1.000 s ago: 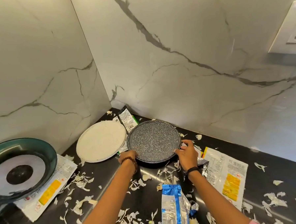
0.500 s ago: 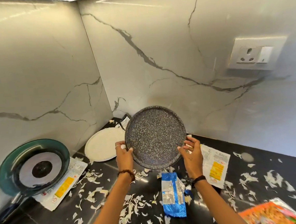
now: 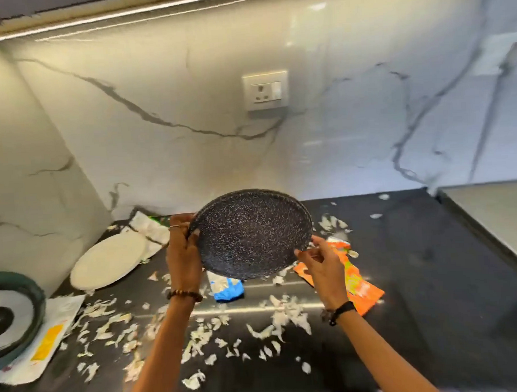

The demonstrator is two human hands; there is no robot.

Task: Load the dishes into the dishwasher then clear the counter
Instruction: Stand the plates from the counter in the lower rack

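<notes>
A dark speckled round plate (image 3: 253, 233) is held up in the air above the black counter (image 3: 435, 276), tilted with its face toward me. My left hand (image 3: 182, 253) grips its left rim, thumb on the face. My right hand (image 3: 322, 260) pinches its lower right rim. A white plate (image 3: 108, 260) lies on the counter near the left corner. A dark green frying pan (image 3: 15, 313) sits upside down at the far left edge, partly out of view.
Food wrappers lie about: a blue one (image 3: 227, 289) under the held plate, an orange one (image 3: 357, 280) behind my right hand, white ones (image 3: 40, 342) under the pan. Several white peel scraps (image 3: 204, 336) litter the counter. Marble walls stand behind and left, with a wall socket (image 3: 265, 90).
Both hands lifted the speckled plate off the counter and carried it up and to the right. The view swung right, bringing the orange wrapper and socket into sight.
</notes>
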